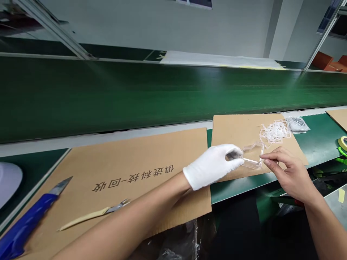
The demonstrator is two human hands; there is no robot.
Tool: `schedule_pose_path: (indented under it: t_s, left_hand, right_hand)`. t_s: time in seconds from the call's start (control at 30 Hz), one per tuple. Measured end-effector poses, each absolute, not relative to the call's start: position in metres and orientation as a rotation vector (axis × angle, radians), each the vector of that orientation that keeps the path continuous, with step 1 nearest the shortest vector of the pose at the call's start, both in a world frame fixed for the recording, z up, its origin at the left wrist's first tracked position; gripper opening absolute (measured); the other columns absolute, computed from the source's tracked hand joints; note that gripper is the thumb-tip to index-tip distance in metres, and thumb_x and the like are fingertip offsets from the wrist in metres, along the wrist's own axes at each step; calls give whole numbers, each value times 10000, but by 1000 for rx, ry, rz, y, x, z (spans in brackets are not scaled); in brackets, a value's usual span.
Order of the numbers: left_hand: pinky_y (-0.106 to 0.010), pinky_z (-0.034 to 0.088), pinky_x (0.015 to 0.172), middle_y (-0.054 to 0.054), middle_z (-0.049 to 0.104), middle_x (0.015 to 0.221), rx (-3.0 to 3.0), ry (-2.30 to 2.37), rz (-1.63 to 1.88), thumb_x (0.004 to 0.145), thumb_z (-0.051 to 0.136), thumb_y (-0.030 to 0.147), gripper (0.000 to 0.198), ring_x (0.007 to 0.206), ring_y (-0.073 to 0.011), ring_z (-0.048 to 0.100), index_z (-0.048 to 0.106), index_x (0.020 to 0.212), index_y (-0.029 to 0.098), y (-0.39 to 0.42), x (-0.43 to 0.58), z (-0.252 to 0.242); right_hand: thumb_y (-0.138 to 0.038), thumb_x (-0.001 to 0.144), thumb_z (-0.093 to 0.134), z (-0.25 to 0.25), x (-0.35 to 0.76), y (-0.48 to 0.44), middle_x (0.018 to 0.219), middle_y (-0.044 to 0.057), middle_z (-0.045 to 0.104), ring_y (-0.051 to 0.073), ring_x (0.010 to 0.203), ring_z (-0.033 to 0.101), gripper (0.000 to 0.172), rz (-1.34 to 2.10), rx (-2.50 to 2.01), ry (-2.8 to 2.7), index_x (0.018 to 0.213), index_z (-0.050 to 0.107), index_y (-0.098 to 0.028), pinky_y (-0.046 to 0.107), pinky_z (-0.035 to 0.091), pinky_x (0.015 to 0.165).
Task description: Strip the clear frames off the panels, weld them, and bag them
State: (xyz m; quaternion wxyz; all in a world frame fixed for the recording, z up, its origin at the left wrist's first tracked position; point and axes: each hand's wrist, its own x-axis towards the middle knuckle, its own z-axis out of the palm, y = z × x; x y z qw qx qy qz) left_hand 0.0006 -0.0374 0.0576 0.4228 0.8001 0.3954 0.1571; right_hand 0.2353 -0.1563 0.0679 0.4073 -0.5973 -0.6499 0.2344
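Note:
A clear moulded plastic piece [252,155] with angled corners is held above a brown cardboard sheet [238,130]. My left hand [211,166] wears a white glove and grips its left side. My right hand [284,173] is bare, and its thumb and forefinger pinch the piece's right edge. A tangle of clear plastic trimmings [274,131] lies on the cardboard just beyond the piece, close to neither hand's grip.
A second cardboard sheet [173,148] with printed Chinese characters holds a blue utility knife [27,220] and yellow-handled snips [93,215]. A green conveyor belt [162,97] runs behind. A clear bag [296,124] and a roll of yellow tape [343,143] lie at right.

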Motion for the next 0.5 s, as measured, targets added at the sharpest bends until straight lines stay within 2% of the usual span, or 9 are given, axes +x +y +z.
schedule_pose_path:
  t_s: [0.1, 0.17, 0.27, 0.33, 0.5]
  left_hand:
    - [-371, 543, 969, -56, 793, 1164, 2049, 927, 484, 885, 669, 582, 444, 1014, -256, 700, 779, 1126, 226, -46, 3, 76]
    - [-349, 546, 938, -39, 795, 1157, 2050, 833, 448, 864, 712, 557, 449, 973, -242, 698, 784, 1170, 237, -53, 8, 87]
    - [-284, 521, 793, 9, 783, 937, 2058, 668, 326, 884, 706, 472, 287, 831, -194, 670, 815, 1011, 238, -62, 18, 97]
    - [-266, 491, 731, 17, 739, 803, 2085, 610, 314, 919, 660, 453, 272, 769, -175, 640, 802, 878, 225, -66, 23, 98]
    - [-277, 518, 759, 7, 759, 838, 2003, 690, 441, 911, 641, 424, 252, 773, -174, 655, 787, 880, 221, -79, 26, 96]
  right_hand:
    - [-455, 1016, 719, 80, 235, -161, 971, 55, 766, 253, 901, 712, 222, 671, -1504, -1637, 1164, 793, -307, 399, 601, 771]
    - [-443, 965, 787, 84, 234, -164, 952, 42, 777, 241, 879, 726, 255, 727, -1511, -1592, 1171, 763, -294, 379, 609, 751]
    - [-432, 920, 835, 89, 232, -167, 916, 31, 775, 227, 852, 733, 279, 777, -1508, -1553, 1128, 736, -274, 360, 606, 734]
    - [-435, 911, 843, 90, 232, -170, 898, 29, 769, 226, 849, 735, 307, 790, -1494, -1515, 1139, 727, -266, 367, 603, 747]
    - [-442, 902, 860, 78, 239, -182, 1027, 50, 783, 236, 991, 744, 487, 904, -1396, -1403, 1315, 673, -262, 393, 594, 880]
